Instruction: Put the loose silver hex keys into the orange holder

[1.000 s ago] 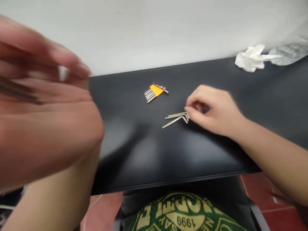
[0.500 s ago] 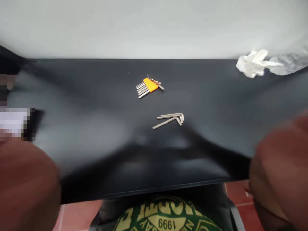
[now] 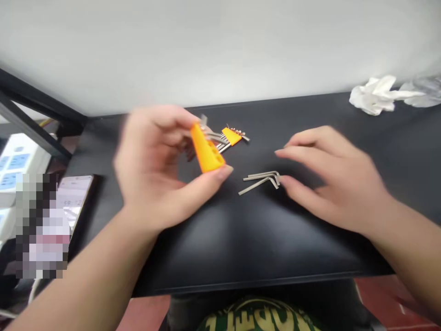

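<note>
Now gripping an orange holder (image 3: 206,151) between thumb and fingers of the left hand (image 3: 151,163), raised above the black tabletop (image 3: 220,250). Looks like a bright, tapering wedge turned on edge, with round holes down one side and grey keys (image 3: 216,137) poking out, blurred. Holding the right hand (image 3: 339,177) unclenched, with thumb and forefinger parted beside the bent ends of three loose hex keys (image 3: 257,185), silvery, L-shaped and laid flat with long arms pointing left; cannot tell whether touching. Can see, farther back and partly hidden by the held holder, a matching orange key set (image 3: 231,136) with reddish short ends. As for writing, can make out large cream capitals upside down on the green shirt (image 3: 262,317), cut off by the view; also faint digits on a phone (image 3: 78,189) at left and blue labels on a white box (image 3: 25,147), too blurred to read.
</note>
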`<state>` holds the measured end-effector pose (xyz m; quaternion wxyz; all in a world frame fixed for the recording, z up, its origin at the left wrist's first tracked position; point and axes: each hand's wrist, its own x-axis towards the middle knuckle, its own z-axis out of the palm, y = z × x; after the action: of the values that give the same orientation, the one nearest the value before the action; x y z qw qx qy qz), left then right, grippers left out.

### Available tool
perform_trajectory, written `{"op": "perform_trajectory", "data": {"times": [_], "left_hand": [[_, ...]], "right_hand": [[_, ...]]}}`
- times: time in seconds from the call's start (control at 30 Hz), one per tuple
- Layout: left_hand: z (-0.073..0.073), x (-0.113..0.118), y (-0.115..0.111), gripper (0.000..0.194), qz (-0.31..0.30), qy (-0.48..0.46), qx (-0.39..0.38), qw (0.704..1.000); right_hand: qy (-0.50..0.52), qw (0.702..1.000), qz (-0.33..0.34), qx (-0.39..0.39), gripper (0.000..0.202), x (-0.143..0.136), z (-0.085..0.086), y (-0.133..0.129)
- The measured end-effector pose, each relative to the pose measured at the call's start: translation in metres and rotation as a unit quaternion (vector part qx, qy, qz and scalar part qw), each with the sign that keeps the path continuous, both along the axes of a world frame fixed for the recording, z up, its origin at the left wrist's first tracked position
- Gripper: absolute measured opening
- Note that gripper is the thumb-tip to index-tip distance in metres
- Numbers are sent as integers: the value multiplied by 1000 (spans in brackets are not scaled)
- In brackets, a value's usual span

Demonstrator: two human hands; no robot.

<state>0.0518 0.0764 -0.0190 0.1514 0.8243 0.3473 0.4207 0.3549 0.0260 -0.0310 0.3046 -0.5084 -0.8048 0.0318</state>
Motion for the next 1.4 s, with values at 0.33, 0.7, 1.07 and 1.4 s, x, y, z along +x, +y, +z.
{"op": "perform_trajectory", "data": {"times": [0.33,0.7,1.07,1.4], "left_hand": [[-23,43,37,44,-42,144,-171,974],[-18,54,24,36,-103,192,-138,966],[-19,44,42,41,-15,217,-119,969],[-24,38,44,47,-25,154,-114,981]], "right_hand": [[-56,986,83,-134,16,-28,-22,11],[167,976,49,-131,8,-35,-16,18],[146,977,-28,-154,18,-19,-16,32],[54,991,42,-119,15,-15,-20,32]]}}
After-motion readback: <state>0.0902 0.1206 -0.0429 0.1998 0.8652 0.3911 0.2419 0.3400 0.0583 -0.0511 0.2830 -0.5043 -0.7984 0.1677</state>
